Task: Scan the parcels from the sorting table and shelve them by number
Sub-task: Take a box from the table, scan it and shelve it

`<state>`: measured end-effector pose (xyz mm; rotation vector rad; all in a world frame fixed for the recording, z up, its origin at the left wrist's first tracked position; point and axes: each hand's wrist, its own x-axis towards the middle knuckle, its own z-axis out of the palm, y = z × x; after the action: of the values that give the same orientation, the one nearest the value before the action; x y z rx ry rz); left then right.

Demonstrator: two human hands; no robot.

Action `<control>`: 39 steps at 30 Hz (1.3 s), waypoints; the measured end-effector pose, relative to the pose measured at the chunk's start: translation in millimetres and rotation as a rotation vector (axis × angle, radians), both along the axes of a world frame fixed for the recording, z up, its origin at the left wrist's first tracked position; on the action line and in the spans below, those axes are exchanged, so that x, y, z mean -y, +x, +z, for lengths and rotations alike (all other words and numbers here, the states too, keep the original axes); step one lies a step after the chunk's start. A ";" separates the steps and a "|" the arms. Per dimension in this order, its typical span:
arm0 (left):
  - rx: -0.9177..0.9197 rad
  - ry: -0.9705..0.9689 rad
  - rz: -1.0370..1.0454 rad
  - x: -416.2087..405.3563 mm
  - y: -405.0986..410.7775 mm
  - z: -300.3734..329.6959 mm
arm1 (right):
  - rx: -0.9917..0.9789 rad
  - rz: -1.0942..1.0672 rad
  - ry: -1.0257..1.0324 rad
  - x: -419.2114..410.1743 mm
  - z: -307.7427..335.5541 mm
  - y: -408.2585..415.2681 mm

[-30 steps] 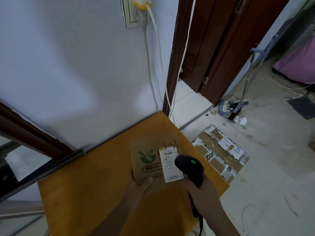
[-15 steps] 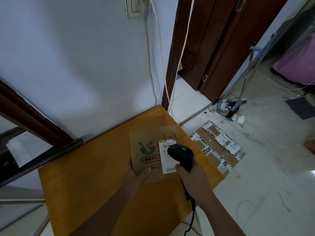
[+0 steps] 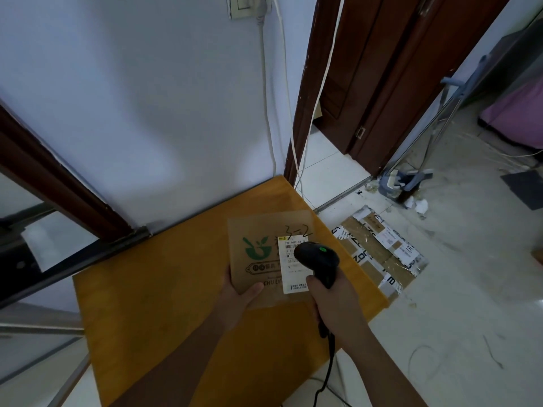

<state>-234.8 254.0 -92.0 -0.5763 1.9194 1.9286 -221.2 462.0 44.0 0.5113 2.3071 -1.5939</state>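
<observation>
A flat brown paper parcel (image 3: 258, 236) with a green logo, a white shipping label and "3-2" handwritten on it lies over the orange sorting table (image 3: 164, 304). My left hand (image 3: 239, 295) holds its lower left edge, thumb on top. My right hand (image 3: 332, 298) grips a black barcode scanner (image 3: 318, 261) with a green light lit. The scanner head hangs over the label and hides part of it.
A taped cardboard box (image 3: 382, 254) lies on the floor right of the table. White cables (image 3: 305, 136) hang down the wall beside a dark wooden door frame (image 3: 308, 83). A mop (image 3: 405, 183) stands by the doorway. The scanner's cord (image 3: 326, 374) drops off the table's front.
The scanner in my right hand has moved left and forward over the label, now covering more of it. My left hand keeps the parcel in place.
</observation>
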 end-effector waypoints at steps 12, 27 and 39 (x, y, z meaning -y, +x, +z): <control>-0.021 -0.021 0.001 1.1 1.9 -3.6 | 0.041 0.023 -0.029 -3.2 -7.8 -13.1; -0.008 -0.028 0.014 1.7 3.1 -12.5 | 0.066 -0.008 -0.046 0.1 -15.1 -21.9; 0.022 -0.030 0.027 1.0 8.2 -14.2 | 0.004 -0.124 0.079 -21.8 -35.4 -24.9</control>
<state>-226.6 253.0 -106.2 -0.6325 1.9398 1.9053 -246.1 483.8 8.6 0.6880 2.3856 -1.5583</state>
